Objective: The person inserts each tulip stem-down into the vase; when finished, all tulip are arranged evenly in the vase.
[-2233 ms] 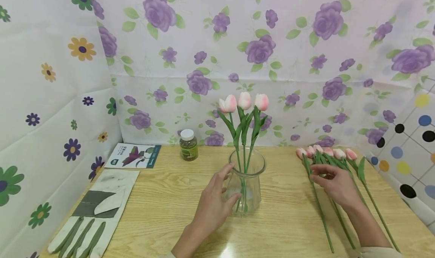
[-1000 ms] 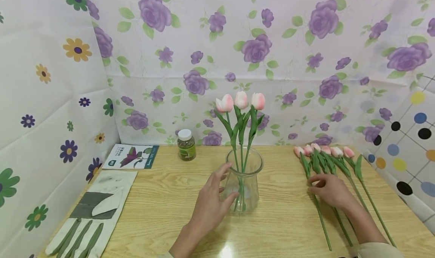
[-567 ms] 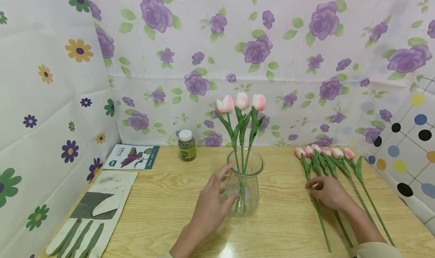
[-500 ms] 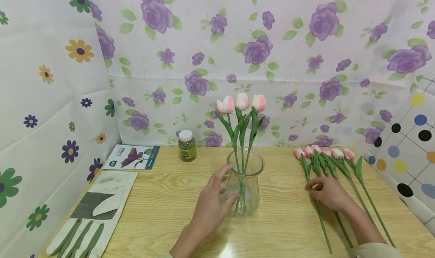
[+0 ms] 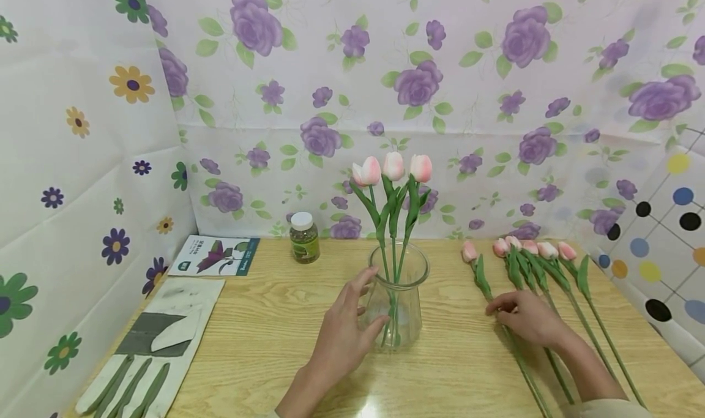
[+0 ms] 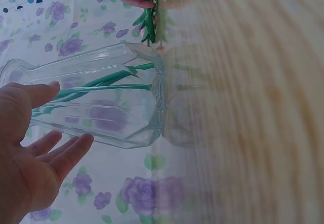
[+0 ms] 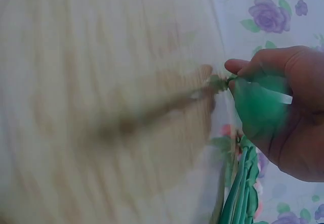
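A clear glass vase (image 5: 409, 311) stands upright on the table, with 3 pink-and-white tulips (image 5: 393, 167) in it. My left hand (image 5: 343, 332) is at the vase's left side, fingers extended and spread, index fingertip right at the rim. In the left wrist view, the thumb and fingers (image 6: 71, 155) lie to either side of the vase. To the right, my right hand (image 5: 525, 317) pinches the stem of a single tulip (image 5: 481, 277) between thumb and fingers. In the right wrist view that tulip's stem (image 7: 167, 107) is blurred.
Several more tulips (image 5: 551, 265) lie in a bunch on the table (image 5: 264, 344) just right of my right hand. A lidded jar (image 5: 305, 240) stands at the back. Further left lie a booklet (image 5: 217, 256) and work gloves (image 5: 160, 338). Patterned cloth walls enclose the back and sides.
My right hand has come down onto the leftmost tulip, pinched its stem and drawn it left, away from the bunch. The left hand stays beside the vase.
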Demonstrator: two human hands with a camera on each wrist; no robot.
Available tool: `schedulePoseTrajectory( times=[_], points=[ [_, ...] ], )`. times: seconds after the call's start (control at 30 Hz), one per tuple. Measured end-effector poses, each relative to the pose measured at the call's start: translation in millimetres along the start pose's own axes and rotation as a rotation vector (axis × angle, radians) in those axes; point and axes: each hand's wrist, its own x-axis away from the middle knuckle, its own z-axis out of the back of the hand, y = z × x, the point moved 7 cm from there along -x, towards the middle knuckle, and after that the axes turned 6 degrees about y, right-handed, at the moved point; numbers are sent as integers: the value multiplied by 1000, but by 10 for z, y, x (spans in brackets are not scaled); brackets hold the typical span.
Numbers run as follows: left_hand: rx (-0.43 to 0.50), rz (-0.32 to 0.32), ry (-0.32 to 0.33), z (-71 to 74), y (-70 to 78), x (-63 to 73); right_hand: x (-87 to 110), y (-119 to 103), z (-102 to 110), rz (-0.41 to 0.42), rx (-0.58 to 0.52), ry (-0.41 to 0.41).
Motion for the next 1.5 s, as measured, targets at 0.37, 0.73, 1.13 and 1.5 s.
schedulePoseTrajectory(
  times=[0.37, 0.73, 1.13, 1.5],
  points=[
    [-6, 15, -12, -9, -3, 10, 4, -93, -35, -53, -160, -26],
    [-6, 14, -19, -18, -8, 14, -5, -208, -41, -56, -296, -18],
    [-4, 27, -29, -2, -6, 21, -14, -367, 34, -78, -399, 44],
    [1, 20, -21, -9, -12, 14, 1, -475, 73, -66, -454, 115]
  ],
)
